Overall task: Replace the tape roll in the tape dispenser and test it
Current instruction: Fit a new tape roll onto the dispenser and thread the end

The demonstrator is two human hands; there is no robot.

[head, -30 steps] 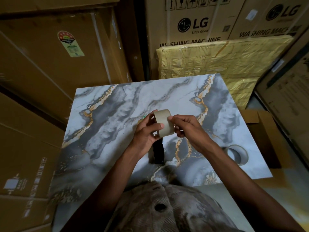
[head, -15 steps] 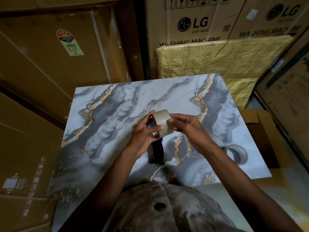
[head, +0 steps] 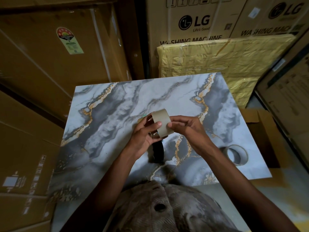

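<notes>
Tan tape roll [head: 161, 123] held up over the marble table [head: 117, 114], left hand [head: 143, 137] gripping roll and black dispenser [head: 158, 152] together, right hand [head: 185, 127] pinching its edge. Looks like seating or threading; next, free the tape end. Old roll [head: 236, 154] lies aside.

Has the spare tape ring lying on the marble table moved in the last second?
No. The thin brown tape ring lies flat in the same spot, near the right edge of the marble-patterned table.
</notes>
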